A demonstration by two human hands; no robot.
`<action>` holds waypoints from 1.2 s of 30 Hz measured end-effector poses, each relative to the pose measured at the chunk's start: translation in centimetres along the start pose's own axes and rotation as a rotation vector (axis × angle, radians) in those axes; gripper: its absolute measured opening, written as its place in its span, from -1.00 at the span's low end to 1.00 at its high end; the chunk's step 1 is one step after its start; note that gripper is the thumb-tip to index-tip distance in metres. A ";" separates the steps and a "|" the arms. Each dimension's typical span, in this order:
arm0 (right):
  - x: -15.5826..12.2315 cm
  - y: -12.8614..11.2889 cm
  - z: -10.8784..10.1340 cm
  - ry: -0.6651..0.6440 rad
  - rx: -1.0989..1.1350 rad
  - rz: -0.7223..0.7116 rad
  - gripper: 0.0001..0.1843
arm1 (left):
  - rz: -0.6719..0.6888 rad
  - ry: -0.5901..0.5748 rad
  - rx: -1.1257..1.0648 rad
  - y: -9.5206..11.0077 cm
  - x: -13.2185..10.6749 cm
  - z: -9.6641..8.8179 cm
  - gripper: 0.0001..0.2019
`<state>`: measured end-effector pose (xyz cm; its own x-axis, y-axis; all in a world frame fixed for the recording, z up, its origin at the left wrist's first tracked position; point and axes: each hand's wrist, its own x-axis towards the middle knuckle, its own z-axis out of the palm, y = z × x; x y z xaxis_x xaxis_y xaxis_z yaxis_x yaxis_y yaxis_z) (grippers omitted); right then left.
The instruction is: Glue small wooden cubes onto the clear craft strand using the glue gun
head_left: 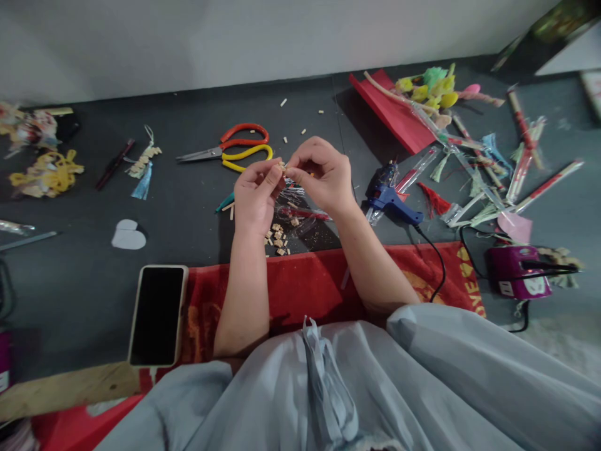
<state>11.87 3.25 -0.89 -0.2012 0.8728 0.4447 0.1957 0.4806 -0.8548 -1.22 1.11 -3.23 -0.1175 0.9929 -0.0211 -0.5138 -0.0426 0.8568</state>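
Piece (283,167), small and pale, sits at the centre of the frame, pinched between the fingertips of both hands; its exact shape is too small to tell; the left hand (256,199) grips it between thumb and forefinger, and the right hand (325,175) meets it from the other side, thumb and forefinger pressed together at it.

Just below the hands, pale chunks (278,237) lie in a loose heap; at upper centre a few short pale sticks (283,103) are scattered on the dark table (192,219); left of the hands rest scissors (218,153) with one red and one yellow handle, blades pointing left.

To the right of centre lies a blue glue gun (394,203), its cord trailing down over a red towel (305,282), which spreads beneath the forearms; at upper right, red paper (399,116) lies beside a yellow and green bunch (434,89); a purple box (516,272) stands at the right.

On the left are a charm (141,164) with a blue tassel, a yellow ribbon (49,175) and a white paper heart (128,237); a dark-screened phone (158,316) lies at lower left, touching the towel.
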 end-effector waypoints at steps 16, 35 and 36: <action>-0.1 0.9 -0.2 0.052 -0.021 -0.035 -0.71 | 0.347 0.090 0.399 0.0 -0.4 0.5 -0.86; -0.2 0.4 -0.3 0.038 -0.029 -0.015 -0.63 | 0.427 0.091 0.556 0.8 -0.6 0.4 -0.87; -0.2 0.4 -0.3 0.041 -0.022 -0.020 -0.63 | 0.428 0.091 0.560 0.8 -0.6 0.4 -0.88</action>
<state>12.29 3.29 -1.27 -0.1659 0.8655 0.4726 0.2132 0.4994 -0.8397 -1.18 0.53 -2.31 -0.2943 0.8875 0.3547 0.1042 -0.3391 0.9349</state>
